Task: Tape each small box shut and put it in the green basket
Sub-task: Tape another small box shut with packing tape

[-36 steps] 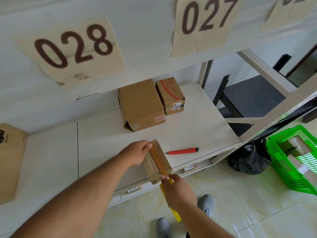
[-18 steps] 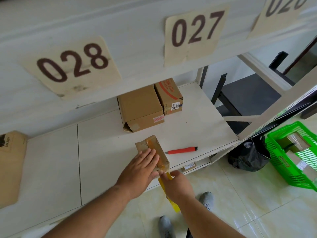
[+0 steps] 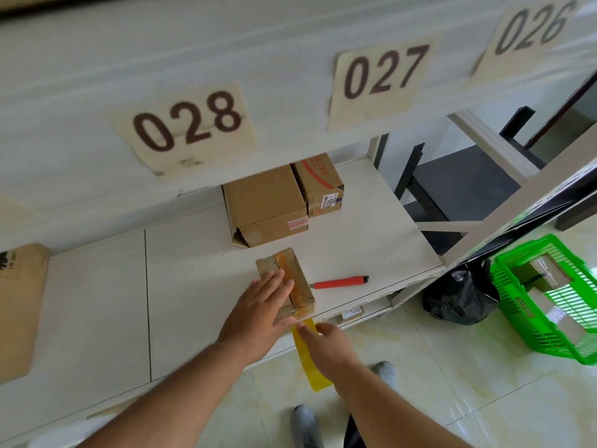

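A small cardboard box (image 3: 287, 270) lies on the white shelf (image 3: 193, 286) near its front edge, with yellowish tape along its top. My left hand (image 3: 258, 315) presses flat on the box with straight fingers. My right hand (image 3: 326, 344) hangs just below the shelf edge and pinches a strip of yellow tape (image 3: 310, 360) that runs down from the box's near end. The green basket (image 3: 549, 299) stands on the floor at the right with several boxes inside.
A red utility knife (image 3: 339, 281) lies on the shelf right of the box. Two larger cardboard boxes (image 3: 268, 205) stand further back. A black bag (image 3: 458, 295) sits on the floor beside the basket. Another carton (image 3: 19, 302) is at the far left.
My left hand has let go of the box's side and now lies flat on top. The box has come down from a tilt to flat on the shelf. My right hand still holds the tape.
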`<state>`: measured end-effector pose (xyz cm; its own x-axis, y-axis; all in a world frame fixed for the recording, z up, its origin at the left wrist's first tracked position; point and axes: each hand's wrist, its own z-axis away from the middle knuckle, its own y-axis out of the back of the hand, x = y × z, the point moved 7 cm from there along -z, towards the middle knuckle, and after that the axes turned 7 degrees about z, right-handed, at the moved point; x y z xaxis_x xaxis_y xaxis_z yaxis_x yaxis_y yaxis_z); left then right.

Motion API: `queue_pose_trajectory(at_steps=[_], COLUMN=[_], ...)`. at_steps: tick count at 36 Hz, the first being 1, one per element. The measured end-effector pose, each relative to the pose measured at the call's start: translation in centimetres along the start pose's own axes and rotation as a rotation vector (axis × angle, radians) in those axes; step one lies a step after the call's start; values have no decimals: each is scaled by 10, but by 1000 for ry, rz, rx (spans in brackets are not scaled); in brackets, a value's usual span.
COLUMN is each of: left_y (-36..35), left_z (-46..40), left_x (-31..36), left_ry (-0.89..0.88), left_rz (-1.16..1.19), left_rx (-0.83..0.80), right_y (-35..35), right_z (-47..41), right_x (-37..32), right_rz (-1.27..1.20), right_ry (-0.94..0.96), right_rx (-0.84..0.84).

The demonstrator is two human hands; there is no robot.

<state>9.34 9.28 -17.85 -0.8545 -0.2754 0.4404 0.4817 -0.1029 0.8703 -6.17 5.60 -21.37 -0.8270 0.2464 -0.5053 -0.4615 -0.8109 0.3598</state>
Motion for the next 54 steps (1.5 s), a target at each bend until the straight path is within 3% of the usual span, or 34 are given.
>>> queue_pose_trajectory(at_steps=[2,4,5,6,8,10,14,20,26,32,36,42,46,50,54], left_y=[13,17,8,-10,-45,-61,-68,-64,-64,-69,-71,-73,-70,-67,-66], left_z=[17,43,54,62,64,61,50,42,35,28,31,38,38,36,36], left_x=[5,3,2,1,12,21,27,36,40,46,46,40,33,30,32], left_ry=[100,358,525,683,837,902,964,970,987,1015,1010,1037,1054,1069,1075], left_rz=[120,336,488,657,948,1134,1434,1472,1460,1558,1481,1419,1353,1301,1293], left_rx=[221,455,478,417,211,98,52,65,114,246,245,397,490,528,546], right_y=[0,-1,-1,-2,0,2,5,11,23,81,130,110,100,96,108], right_z=[1,1,2,2,6,11,17,13,2,-38,-57,-91,-82,-74,-67], right_x=[2,5,5,7,5,1,0,4,-1,-33,-43,-28,-35,-41,-34], right_rz=[-33,-43,-50,-62,-86,-103,-139,-156,44,281,641,1115,1334,1315,1100], right_ry=[-4,-17,-30,-49,-41,-28,-4,7,68,154,260,482,619,546,422], right_rx=[-8,-17,-26,-38,-43,-49,-105,-206,-238,-109,226,94,303,297,252])
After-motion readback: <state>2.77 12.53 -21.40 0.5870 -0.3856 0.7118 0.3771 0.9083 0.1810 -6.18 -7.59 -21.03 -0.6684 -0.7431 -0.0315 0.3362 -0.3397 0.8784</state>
